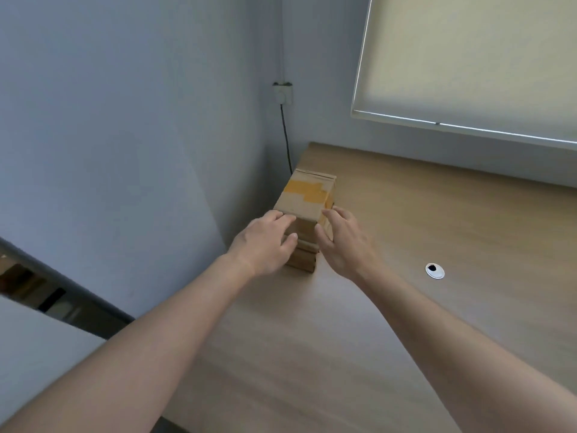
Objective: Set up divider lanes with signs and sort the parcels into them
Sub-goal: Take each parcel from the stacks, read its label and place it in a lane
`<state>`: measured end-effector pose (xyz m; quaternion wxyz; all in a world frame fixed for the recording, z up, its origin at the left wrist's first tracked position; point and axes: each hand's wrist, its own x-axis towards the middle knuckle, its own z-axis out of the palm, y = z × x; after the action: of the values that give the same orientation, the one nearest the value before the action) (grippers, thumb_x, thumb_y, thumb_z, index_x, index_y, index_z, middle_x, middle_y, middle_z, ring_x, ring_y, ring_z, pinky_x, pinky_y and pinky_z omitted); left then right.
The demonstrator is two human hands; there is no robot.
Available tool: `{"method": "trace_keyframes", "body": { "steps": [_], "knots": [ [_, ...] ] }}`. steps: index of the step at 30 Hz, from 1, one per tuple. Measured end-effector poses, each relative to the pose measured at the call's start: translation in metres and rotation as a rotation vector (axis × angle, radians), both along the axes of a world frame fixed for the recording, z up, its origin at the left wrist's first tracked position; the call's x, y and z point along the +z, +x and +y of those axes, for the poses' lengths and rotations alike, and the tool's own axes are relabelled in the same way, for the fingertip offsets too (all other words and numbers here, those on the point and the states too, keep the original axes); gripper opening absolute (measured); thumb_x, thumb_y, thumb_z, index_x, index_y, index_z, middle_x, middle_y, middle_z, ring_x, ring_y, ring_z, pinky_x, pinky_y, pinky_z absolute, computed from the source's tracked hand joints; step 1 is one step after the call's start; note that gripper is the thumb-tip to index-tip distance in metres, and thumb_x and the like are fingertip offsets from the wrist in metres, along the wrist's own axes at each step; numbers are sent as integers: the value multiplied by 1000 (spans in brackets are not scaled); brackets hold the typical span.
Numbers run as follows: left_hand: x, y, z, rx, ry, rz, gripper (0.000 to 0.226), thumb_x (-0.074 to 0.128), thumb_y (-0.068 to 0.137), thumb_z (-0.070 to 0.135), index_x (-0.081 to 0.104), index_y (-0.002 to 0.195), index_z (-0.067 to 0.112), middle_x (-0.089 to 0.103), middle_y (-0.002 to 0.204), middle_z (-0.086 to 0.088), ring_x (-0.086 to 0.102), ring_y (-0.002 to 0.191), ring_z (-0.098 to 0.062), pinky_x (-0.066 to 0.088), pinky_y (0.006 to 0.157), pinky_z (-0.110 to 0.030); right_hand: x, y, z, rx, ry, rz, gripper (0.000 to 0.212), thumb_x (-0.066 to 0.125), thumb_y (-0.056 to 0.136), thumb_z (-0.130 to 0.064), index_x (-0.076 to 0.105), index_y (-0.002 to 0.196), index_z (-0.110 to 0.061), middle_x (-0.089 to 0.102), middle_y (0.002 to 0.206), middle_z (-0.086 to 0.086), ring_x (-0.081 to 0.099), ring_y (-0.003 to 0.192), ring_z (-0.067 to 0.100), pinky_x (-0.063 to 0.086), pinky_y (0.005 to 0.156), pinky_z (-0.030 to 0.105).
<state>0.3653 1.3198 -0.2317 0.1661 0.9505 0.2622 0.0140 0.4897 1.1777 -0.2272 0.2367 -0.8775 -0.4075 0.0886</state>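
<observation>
A stack of brown cardboard parcels (307, 200) stands at the desk's left edge, close to the wall. The top parcel has yellow tape across its lid. My left hand (265, 242) is at the stack's near left corner, fingertips on the top parcel's edge and thumb against the front. My right hand (342, 242) is at the near right corner, fingers spread and touching the side of the stack. Neither hand is curled round a parcel. No dividers or signs are in view.
The light wooden desk (390, 307) stretches right and toward me, with a white cable grommet (434, 270) set in it. A wall socket (283, 93) with a black cord hangs behind the stack. A window blind (484, 64) is at the upper right.
</observation>
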Motion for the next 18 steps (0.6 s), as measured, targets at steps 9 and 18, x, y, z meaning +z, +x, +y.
{"method": "trace_keyframes", "body": {
  "steps": [9, 18],
  "knots": [
    [-30, 47, 77, -56, -171, 43, 40, 44, 106, 42, 53, 140, 25, 25, 159, -9, 49, 133, -33, 46, 108, -49, -35, 28, 69, -278, 51, 216, 59, 43, 105, -37, 28, 159, -19, 29, 163, 9, 42, 142, 31, 39, 112, 41],
    [-36, 75, 97, 180, -626, -154, 18, 52, 102, 37, 63, 113, 29, 67, 108, 6, 63, 103, -17, 52, 89, -35, -43, 36, 89, -486, 175, 598, 36, 44, 101, -26, 59, 133, -25, 65, 127, -2, 59, 112, 20, 47, 87, 33]
  ]
}}
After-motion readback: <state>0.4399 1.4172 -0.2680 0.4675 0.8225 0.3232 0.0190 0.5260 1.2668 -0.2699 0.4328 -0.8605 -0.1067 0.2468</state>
